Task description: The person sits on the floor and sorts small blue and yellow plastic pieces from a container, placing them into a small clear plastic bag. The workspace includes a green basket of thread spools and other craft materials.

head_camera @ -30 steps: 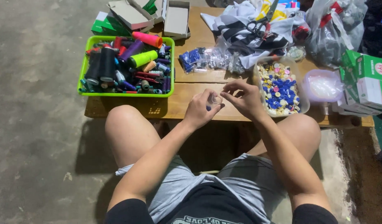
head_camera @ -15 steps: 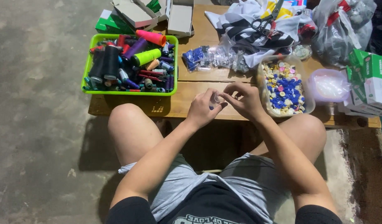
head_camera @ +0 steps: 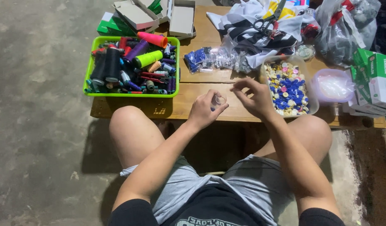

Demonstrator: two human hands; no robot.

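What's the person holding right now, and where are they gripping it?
The left hand pinches a small clear item, perhaps a bag, at its lower edge. The right hand seems to hold nothing; its pinched fingertips may hide something tiny.

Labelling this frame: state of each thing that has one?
left hand: shut on small clear bag
right hand: open, fingers curled, nothing visibly held
green basket: full of thread spools
clear tub: uncovered, full of buttons
scissors: lying on cloth
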